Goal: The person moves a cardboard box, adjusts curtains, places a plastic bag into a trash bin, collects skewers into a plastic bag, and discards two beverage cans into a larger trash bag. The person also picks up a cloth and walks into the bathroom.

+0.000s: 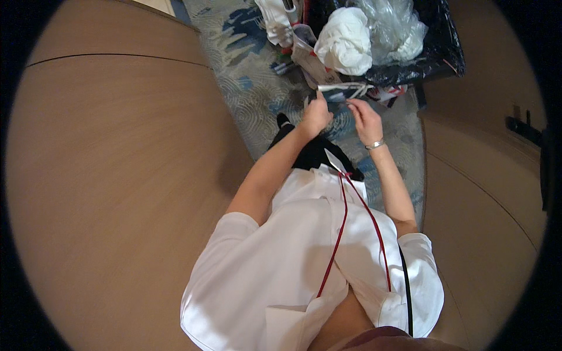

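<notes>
My left hand (318, 115) is at the near side of a loaded cart or bin, with one finger extended up against the end of a white strip (340, 87). Its other fingers are curled, and what they hold, if anything, is hidden. To its right, my right hand (368, 123) has thumb and fingertips brought together just below the strip. Anything pinched there is too small to make out. Pale cords (361, 90) hang by the strip's right end. Behind the strip sit a bundled white cloth or bag (344, 41) and crumpled clear plastic (393, 28).
A black plastic bag (454, 52) lines the load's right side. White folded items (276, 22) are at its left. Brown walls (131, 131) flank the patterned blue-grey carpet (237, 87). A black door handle (523, 130) juts from the right. A red lanyard (341, 210) hangs over my white shirt.
</notes>
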